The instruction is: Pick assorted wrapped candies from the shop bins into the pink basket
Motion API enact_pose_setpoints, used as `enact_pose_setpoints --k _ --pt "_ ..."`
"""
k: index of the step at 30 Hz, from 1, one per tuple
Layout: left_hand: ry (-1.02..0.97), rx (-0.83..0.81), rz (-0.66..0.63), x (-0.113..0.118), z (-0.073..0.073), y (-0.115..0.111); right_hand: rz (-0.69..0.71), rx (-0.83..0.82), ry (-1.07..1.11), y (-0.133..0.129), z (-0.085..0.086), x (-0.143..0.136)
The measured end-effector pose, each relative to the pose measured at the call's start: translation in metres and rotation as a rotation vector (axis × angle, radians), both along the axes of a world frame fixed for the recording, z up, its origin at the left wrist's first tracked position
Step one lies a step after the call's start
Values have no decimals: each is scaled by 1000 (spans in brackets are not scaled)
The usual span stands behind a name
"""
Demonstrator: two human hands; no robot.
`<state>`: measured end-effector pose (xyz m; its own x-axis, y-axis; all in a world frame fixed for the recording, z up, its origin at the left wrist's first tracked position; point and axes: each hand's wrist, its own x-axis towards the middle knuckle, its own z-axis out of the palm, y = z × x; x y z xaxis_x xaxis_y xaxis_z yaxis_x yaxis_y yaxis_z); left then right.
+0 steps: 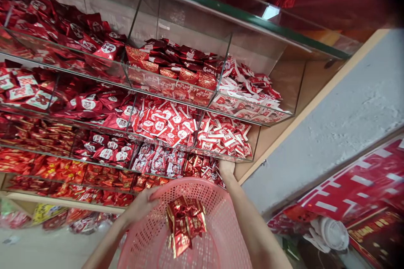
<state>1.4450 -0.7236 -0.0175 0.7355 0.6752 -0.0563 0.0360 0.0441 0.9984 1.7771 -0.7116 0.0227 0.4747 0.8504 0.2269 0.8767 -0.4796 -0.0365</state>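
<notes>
My left hand (141, 207) grips the left rim of a pink perforated plastic basket (224, 222). Inside the basket lies a small heap of red packets with gold edges (186, 222). My right hand (227, 168) reaches past the basket's right side to the shelf. It is at the right end of a lower compartment holding dark red and gold packets (197, 164), just under the bin of red and white packets (224, 136). The shelf and bin above hide the fingers of that hand, so whether they hold anything does not show.
Clear dividers split the tiered shelves into bins of red packets (176, 122). A glass shelf edge (240, 17) runs overhead. At right are a wooden side panel (284, 122) and a grey wall (353, 88). Bagged goods (47, 214) lie below, and a white round object (334, 233) stands lower right.
</notes>
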Motion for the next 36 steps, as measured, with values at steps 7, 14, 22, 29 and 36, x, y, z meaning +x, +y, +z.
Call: enact_pose_setpoints --k 7,14,22,29,36 --pt "92 82 21 0 0 5 105 -21 -17 -22 -4 -5" --pt "51 33 4 -2 -9 7 361 193 175 -91 -21 -3" --pt "25 -25 -53 -1 -3 1 284 168 405 -118 -43 -4" --pt "5 -6 -46 -2 4 -3 303 185 354 -119 -47 -15" --pt "31 -27 -30 -2 11 -9 281 186 283 -118 -48 -17"
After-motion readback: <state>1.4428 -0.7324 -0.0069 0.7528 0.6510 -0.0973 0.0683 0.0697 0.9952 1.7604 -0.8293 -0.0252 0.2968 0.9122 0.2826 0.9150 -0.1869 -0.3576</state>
